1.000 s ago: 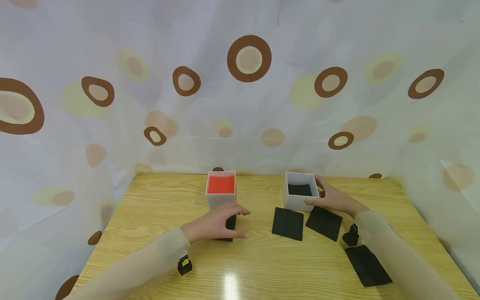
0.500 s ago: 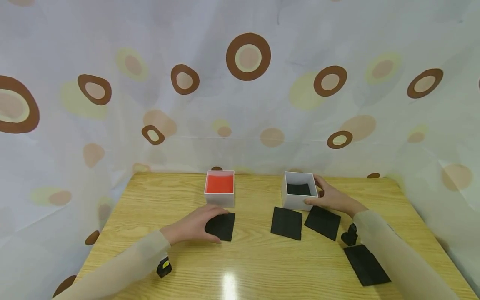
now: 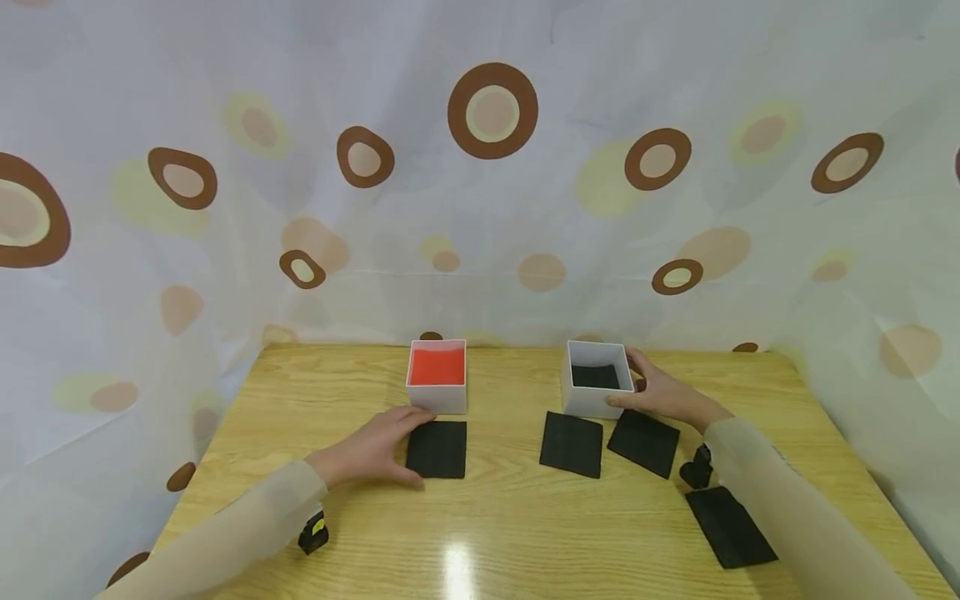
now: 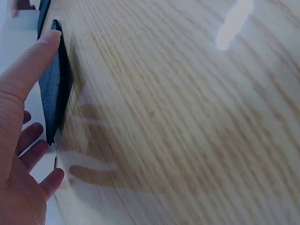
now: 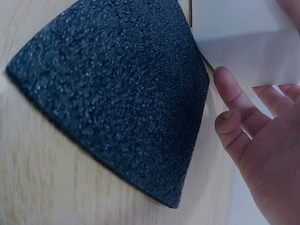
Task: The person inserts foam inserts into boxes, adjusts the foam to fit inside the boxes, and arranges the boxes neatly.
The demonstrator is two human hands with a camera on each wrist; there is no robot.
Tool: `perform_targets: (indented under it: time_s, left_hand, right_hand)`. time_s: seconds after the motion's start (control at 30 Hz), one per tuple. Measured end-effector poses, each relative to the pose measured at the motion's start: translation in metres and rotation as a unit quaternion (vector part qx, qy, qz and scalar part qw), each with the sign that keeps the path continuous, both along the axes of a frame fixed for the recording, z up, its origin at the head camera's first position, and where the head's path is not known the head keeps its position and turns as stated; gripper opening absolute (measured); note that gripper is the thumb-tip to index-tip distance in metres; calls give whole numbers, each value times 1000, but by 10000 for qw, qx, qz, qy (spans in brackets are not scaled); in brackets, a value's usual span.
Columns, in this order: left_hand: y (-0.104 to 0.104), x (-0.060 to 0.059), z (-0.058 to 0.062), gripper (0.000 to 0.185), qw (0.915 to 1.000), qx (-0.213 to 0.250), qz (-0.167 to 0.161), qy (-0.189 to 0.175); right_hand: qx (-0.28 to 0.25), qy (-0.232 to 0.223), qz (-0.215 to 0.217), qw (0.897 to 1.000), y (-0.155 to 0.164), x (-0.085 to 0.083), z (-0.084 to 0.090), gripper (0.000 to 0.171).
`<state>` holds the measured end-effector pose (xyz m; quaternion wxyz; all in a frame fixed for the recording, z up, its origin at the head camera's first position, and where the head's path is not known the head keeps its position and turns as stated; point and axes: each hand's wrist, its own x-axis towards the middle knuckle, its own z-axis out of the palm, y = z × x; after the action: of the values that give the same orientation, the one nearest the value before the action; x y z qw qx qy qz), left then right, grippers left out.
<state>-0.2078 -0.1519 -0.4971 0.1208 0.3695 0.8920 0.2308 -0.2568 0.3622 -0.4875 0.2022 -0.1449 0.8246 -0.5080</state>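
A black foam square [image 3: 437,448] lies flat in front of a white box with a red inside [image 3: 437,375]. My left hand [image 3: 386,446] rests at the square's left edge, with the thumb [image 4: 37,61] touching its near corner and the other fingers relaxed by the far corner. The same square [image 4: 54,93] shows edge-on in the left wrist view. My right hand [image 3: 652,390] grips the right side of a second white box [image 3: 597,387] that has black foam at its bottom. This box's wall [image 5: 239,42] stands beside my right fingers [image 5: 234,108].
Three more black foam squares lie on the wooden table [image 3: 495,517]: one [image 3: 572,444] before the right box, one [image 3: 643,443] under my right wrist, one [image 3: 731,527] near the front right. A spotted curtain [image 3: 495,208] closes off the back and sides.
My left hand has drawn back to the left and uncovered the black square, which now lies square to the red-lined box. The right hand stays on its box.
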Motion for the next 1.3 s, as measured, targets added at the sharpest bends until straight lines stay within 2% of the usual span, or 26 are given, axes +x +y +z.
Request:
perform_targets:
  time_s: [0.3, 0.43, 0.7, 0.93, 1.3]
  left_hand:
    - [-6, 0, -6, 105, 9987, -145, 247, 432]
    - [-8, 0, -6, 104, 9981, -206, 269, 505]
    - [-11, -2, -6, 101, 9990, -209, 183, 362]
    - [-8, -1, -1, 98, 9996, -264, 128, -34]
    - [-12, 0, -5, 97, 9996, -119, 238, -100]
  right_hand:
    - [80, 160, 34, 9998, 1, -1, -2, 99]
    - [130, 197, 25, 9997, 2, -1, -3, 99]
    - [112, 180, 45, 9998, 1, 0, -2, 98]
    - [114, 198, 15, 9997, 0, 0, -1, 99]
    - [101, 244, 57, 9996, -1, 2, 1, 100]
